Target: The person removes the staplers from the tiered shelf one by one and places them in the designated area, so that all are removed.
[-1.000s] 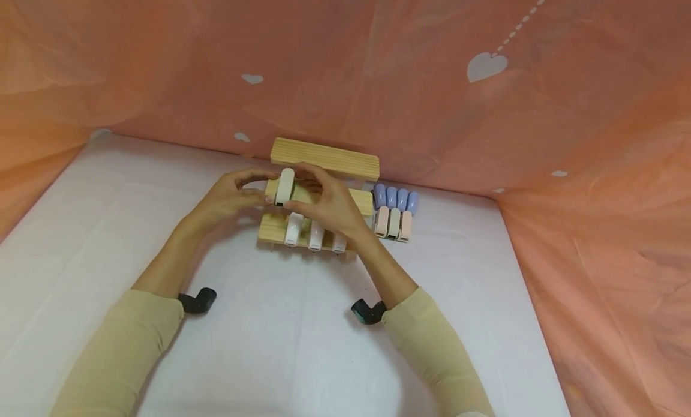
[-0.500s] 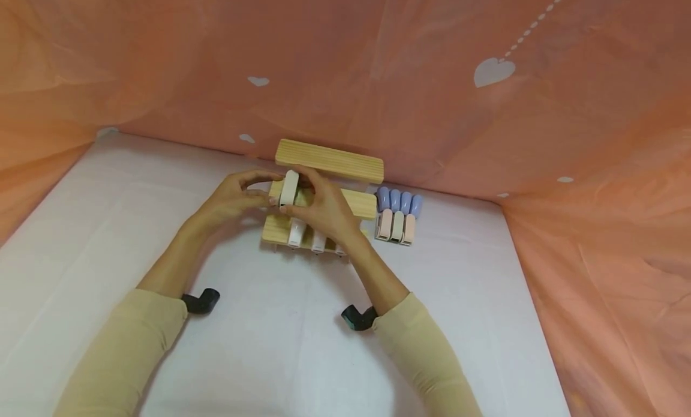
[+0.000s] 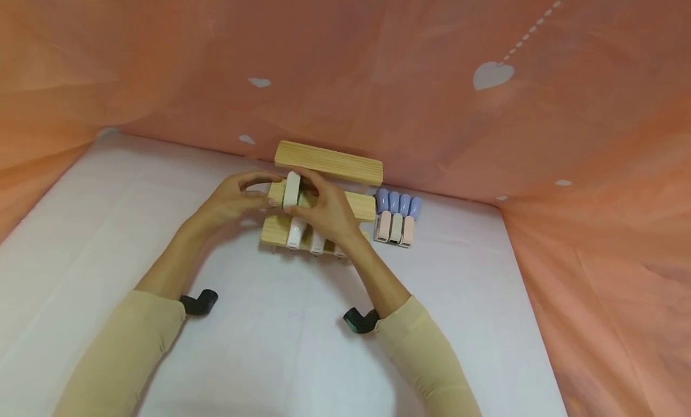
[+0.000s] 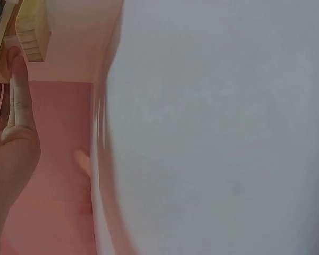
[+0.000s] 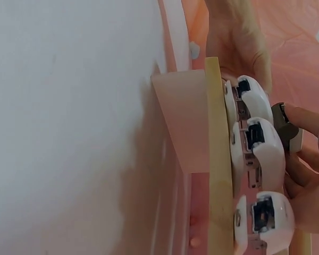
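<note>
A pale stapler stands on the middle tier of a wooden stepped shelf, near its left end. My right hand grips it, thumb at its front and fingers behind. In the right wrist view the stapler shows a dark grey-green front. My left hand reaches to the tier's left end with extended fingers; in the left wrist view the fingertips touch or nearly touch the wood. Three white staplers sit in a row on the lower tier, partly covered by my right hand.
Right of the shelf stand several purple staplers, with two pink staplers and a pale green one before them. The top tier is bare wood close to the orange cloth wall. White cloth covers the table.
The pale stapler has tilted and settled slightly, its top now facing up more and its front less visible. My right hand moved a little with it; the left hand stays at the shelf's end.
</note>
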Motion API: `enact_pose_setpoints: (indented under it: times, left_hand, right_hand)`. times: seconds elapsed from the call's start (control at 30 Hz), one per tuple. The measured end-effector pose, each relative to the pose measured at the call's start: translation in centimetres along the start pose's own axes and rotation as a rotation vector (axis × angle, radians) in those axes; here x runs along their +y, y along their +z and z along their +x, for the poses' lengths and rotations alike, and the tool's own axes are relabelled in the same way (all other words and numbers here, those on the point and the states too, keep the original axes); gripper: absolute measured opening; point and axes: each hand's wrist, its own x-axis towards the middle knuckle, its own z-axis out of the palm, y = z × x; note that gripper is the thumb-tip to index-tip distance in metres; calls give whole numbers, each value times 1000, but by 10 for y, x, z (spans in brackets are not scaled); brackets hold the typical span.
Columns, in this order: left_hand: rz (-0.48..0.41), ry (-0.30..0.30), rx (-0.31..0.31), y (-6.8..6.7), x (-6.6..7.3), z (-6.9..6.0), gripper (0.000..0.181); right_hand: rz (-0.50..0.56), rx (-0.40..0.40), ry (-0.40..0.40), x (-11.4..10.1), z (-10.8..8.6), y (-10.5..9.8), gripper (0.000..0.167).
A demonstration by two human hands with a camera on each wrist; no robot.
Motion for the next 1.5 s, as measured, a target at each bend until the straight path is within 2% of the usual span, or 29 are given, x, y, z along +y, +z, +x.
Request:
enact_pose_setpoints:
  times: [0.23,0.43,0.63,0.83,1.1,1.27,1.5]
  left_hand:
    - [48,16,-11,-1,0,0,48]
    - [68,-9,-3,-1,0,-1,47]
    - [106,-29,16,-1,4,-1,47]
    - [100,-12,-7,0,3,0,49]
    - [70,-23,17,2,1,2,48]
    - [90,-29,15,0,2,1,49]
    - [39,-29,9,-3,3,0,48]
  right_hand:
    - [35,-9,-21,5,-5,-6,71]
    - [125,-13,-80,9,-11,-9,72]
    - [162,-17,-76,9,-15,-15,73]
    - [225,-26,-78,16,-19,-20,73]
    - [207,8,-81,28,-25,-33,73]
    - [214,-2,-69,35,-29,-39,74]
    - [197,-13,-88,42,-31,-49,73]
